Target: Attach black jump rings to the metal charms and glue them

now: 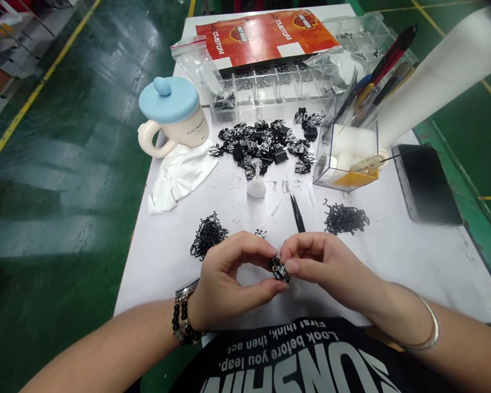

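Between the thumb and fingers of my left hand [233, 273] is a small black-and-silver part [280, 269], held low over the table's near side. My right hand [325, 262] pinches at the part's right side with thumb and forefinger; whether a tiny piece sits in that pinch is hidden. Black tweezers [297, 213] lie just beyond my right hand. A pile of small black bent pieces [208, 236] rests beyond my left hand, and a similar pile [346, 218] lies to the right. Some small silver pieces [261, 233] are on the table just past my fingers.
A heap of black-and-silver parts [262, 143] covers the table's middle, with a small white nozzle bottle [256, 186] before it. Left stand a lidded mug [184, 128] and white cloth [180, 177]. Right are a clear tool holder [346, 158] and a dark phone-like slab [427, 185]. Compartment trays [270, 90] stand behind.
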Demonstrator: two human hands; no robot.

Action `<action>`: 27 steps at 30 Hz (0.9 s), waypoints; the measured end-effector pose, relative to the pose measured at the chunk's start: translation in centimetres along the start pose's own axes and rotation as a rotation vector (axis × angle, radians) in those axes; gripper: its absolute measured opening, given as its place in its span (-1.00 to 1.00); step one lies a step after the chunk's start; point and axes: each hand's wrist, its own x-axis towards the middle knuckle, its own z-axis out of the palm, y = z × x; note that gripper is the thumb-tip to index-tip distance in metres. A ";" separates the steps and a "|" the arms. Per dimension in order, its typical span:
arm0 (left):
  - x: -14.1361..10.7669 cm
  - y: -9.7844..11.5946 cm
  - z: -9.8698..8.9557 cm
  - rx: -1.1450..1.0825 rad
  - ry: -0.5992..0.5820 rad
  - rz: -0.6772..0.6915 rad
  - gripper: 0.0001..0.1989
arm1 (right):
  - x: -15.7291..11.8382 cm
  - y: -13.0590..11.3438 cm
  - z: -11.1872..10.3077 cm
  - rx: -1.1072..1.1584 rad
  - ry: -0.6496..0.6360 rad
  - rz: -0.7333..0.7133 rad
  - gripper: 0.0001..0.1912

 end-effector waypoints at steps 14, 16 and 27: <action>0.1 0.4 0.1 -0.076 -0.006 -0.093 -0.63 | 0.1 0.3 -0.2 0.128 -0.020 0.046 -0.89; 0.2 0.5 0.1 -0.092 -0.007 -0.099 -0.63 | 0.1 0.3 -0.1 0.125 -0.018 0.043 -0.90; 0.3 0.6 0.0 -0.303 -0.056 -0.177 -0.61 | -0.2 -0.4 -0.1 0.075 -0.029 0.021 -0.92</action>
